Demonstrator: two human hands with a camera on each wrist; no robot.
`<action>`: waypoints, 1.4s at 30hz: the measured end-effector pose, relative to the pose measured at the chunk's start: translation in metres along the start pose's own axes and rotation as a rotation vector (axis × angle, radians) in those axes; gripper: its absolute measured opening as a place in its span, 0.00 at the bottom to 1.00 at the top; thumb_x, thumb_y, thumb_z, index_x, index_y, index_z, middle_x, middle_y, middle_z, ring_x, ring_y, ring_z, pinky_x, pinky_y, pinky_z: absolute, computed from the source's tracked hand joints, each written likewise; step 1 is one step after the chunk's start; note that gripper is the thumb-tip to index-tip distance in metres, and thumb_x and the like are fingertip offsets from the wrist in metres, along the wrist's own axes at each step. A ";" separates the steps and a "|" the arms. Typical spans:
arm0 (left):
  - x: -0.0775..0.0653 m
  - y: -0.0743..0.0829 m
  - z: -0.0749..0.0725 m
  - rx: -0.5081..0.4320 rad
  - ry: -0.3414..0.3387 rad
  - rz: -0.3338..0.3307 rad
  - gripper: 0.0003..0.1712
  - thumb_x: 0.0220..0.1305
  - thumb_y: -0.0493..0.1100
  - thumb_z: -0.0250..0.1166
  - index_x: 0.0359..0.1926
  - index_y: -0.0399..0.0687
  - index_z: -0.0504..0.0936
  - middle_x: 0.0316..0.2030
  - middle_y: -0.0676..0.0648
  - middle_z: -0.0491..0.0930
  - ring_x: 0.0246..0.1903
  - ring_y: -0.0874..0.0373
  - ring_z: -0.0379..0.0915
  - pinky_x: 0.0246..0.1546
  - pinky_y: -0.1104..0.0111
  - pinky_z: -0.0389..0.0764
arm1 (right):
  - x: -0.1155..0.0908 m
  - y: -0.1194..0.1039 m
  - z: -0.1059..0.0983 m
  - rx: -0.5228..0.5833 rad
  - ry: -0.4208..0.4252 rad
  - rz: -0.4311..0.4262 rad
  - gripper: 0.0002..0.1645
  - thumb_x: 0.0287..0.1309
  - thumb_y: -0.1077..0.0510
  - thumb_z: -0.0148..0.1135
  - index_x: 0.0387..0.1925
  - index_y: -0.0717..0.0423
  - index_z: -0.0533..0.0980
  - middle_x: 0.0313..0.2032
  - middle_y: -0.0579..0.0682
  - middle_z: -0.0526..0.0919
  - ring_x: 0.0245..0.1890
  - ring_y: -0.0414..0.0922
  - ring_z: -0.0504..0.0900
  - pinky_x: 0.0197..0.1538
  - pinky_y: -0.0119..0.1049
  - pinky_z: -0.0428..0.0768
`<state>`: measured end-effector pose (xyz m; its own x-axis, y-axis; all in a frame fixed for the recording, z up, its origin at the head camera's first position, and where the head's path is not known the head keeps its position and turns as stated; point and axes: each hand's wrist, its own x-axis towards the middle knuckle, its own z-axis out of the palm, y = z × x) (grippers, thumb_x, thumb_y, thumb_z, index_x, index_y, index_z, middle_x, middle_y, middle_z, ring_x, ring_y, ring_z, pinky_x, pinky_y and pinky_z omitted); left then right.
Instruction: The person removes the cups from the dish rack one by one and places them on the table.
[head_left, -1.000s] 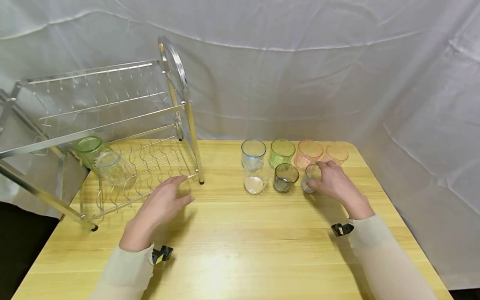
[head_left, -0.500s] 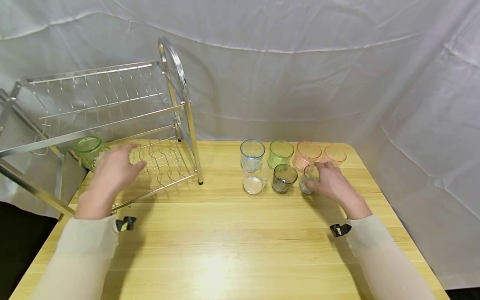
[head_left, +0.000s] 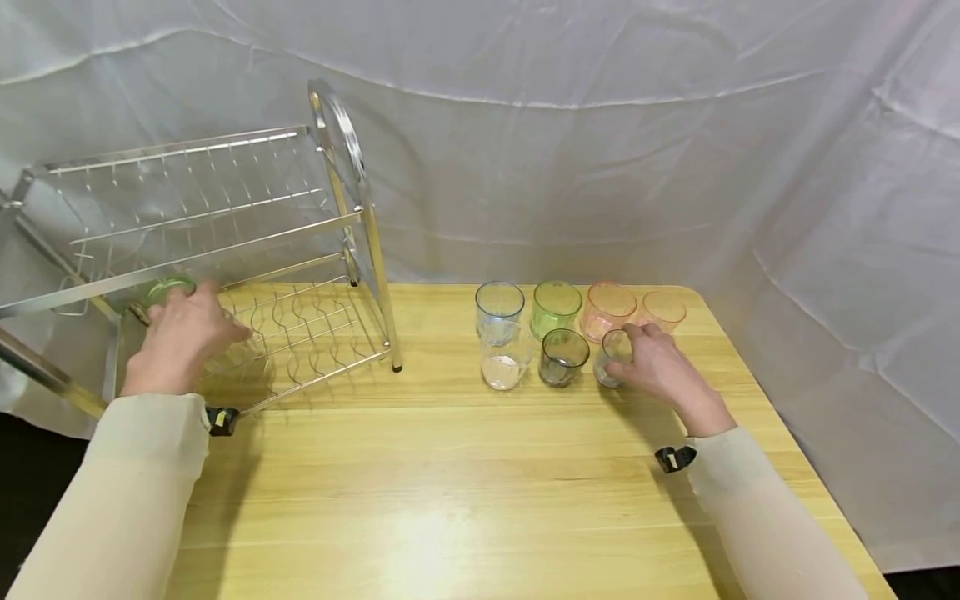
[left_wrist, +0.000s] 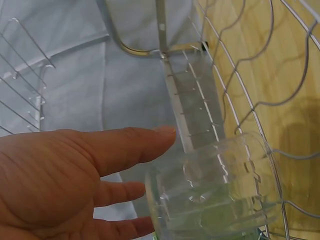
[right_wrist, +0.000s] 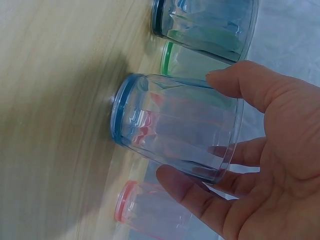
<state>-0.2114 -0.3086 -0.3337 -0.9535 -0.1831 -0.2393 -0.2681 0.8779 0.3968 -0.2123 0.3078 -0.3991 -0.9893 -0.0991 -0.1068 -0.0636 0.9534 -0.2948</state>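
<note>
My left hand [head_left: 182, 332] reaches into the lower tier of the metal dish rack [head_left: 367, 267]. A clear drinking glass [left_wrist: 210, 192] lies tilted on the wires there. In the left wrist view my thumb stretches out above its near end, and two fingertips are right at that end. Behind the hand shows the rim of a green glass [head_left: 167, 288], mostly hidden. Over on the right, my right hand [head_left: 660, 362] holds a bluish-grey glass [right_wrist: 175, 125] near its rim, thumb on one side and fingers on the other. That glass stands upright on the table.
Left of the right hand stand a dark grey glass [head_left: 562, 362] and a clear glass [head_left: 502, 367]. Behind them are a blue glass [head_left: 500, 304], a green glass [head_left: 557, 308] and two pink glasses [head_left: 609, 310]. A grey cloth [head_left: 555, 183] hangs behind the table.
My left hand has moved left and further into the rack, from its front right edge to the clear glass. The right hand has stayed at its glass.
</note>
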 end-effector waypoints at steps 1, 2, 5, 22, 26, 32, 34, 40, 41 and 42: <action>0.000 0.000 0.000 0.002 -0.013 -0.010 0.62 0.69 0.60 0.67 0.84 0.40 0.38 0.77 0.18 0.28 0.73 0.12 0.26 0.46 0.12 0.61 | 0.000 0.000 0.000 0.000 0.001 -0.001 0.52 0.65 0.45 0.64 0.77 0.73 0.57 0.72 0.78 0.61 0.70 0.78 0.61 0.69 0.75 0.68; 0.001 0.000 0.000 0.005 -0.027 -0.015 0.61 0.69 0.60 0.67 0.84 0.40 0.40 0.77 0.18 0.27 0.73 0.12 0.27 0.47 0.12 0.61 | 0.000 0.000 0.000 -0.001 0.001 -0.002 0.52 0.65 0.45 0.64 0.77 0.73 0.57 0.72 0.78 0.61 0.70 0.78 0.61 0.69 0.75 0.67; 0.001 -0.002 0.000 0.026 -0.057 -0.026 0.58 0.69 0.60 0.67 0.83 0.38 0.44 0.76 0.17 0.27 0.71 0.11 0.33 0.50 0.14 0.61 | 0.001 0.000 0.001 0.000 -0.001 -0.001 0.53 0.64 0.45 0.64 0.77 0.73 0.57 0.73 0.78 0.60 0.71 0.78 0.60 0.69 0.75 0.67; 0.017 -0.008 0.002 0.102 -0.117 0.018 0.53 0.67 0.52 0.68 0.82 0.39 0.50 0.72 0.12 0.40 0.65 0.09 0.46 0.48 0.15 0.66 | 0.000 -0.001 0.001 -0.002 0.008 0.011 0.52 0.66 0.44 0.64 0.78 0.72 0.57 0.71 0.78 0.62 0.70 0.78 0.62 0.69 0.75 0.67; 0.018 -0.009 0.001 0.109 -0.122 0.017 0.51 0.68 0.51 0.67 0.81 0.40 0.52 0.71 0.12 0.43 0.64 0.09 0.48 0.48 0.16 0.68 | 0.001 -0.001 0.001 -0.004 0.010 0.012 0.52 0.65 0.44 0.64 0.78 0.72 0.57 0.71 0.78 0.62 0.70 0.79 0.62 0.69 0.75 0.68; 0.019 -0.009 0.001 0.133 -0.111 0.049 0.46 0.68 0.48 0.66 0.79 0.37 0.55 0.70 0.13 0.49 0.63 0.10 0.52 0.48 0.17 0.70 | 0.000 -0.001 0.001 -0.005 0.009 0.013 0.52 0.65 0.44 0.64 0.78 0.71 0.57 0.71 0.78 0.62 0.69 0.78 0.62 0.68 0.74 0.68; 0.018 -0.009 0.001 0.135 -0.108 0.054 0.46 0.67 0.47 0.66 0.78 0.36 0.55 0.70 0.13 0.50 0.62 0.11 0.54 0.48 0.17 0.70 | 0.000 -0.001 0.001 -0.003 0.008 0.013 0.52 0.65 0.44 0.64 0.78 0.71 0.57 0.71 0.79 0.62 0.69 0.78 0.62 0.68 0.74 0.68; 0.013 -0.009 0.001 0.145 -0.076 0.089 0.38 0.65 0.44 0.65 0.69 0.29 0.63 0.63 0.14 0.59 0.58 0.14 0.61 0.49 0.21 0.72 | -0.001 0.000 0.002 -0.002 0.017 0.007 0.52 0.66 0.44 0.64 0.78 0.72 0.57 0.70 0.78 0.63 0.69 0.77 0.63 0.69 0.74 0.68; 0.012 -0.009 0.001 0.149 -0.065 0.099 0.36 0.65 0.44 0.65 0.67 0.28 0.65 0.61 0.14 0.61 0.57 0.14 0.62 0.51 0.22 0.72 | -0.001 0.000 0.002 -0.002 0.019 0.006 0.52 0.66 0.44 0.64 0.78 0.72 0.57 0.70 0.78 0.63 0.69 0.77 0.63 0.69 0.74 0.68; 0.010 -0.008 0.002 0.150 -0.050 0.102 0.35 0.65 0.44 0.66 0.66 0.28 0.65 0.60 0.15 0.63 0.57 0.14 0.63 0.52 0.23 0.72 | -0.001 0.000 0.002 -0.002 0.021 0.006 0.52 0.66 0.44 0.64 0.78 0.72 0.57 0.70 0.78 0.63 0.69 0.77 0.63 0.69 0.74 0.69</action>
<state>-0.2190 -0.3170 -0.3410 -0.9657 -0.0706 -0.2499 -0.1432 0.9476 0.2856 -0.2108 0.3077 -0.4007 -0.9922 -0.0878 -0.0887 -0.0583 0.9544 -0.2928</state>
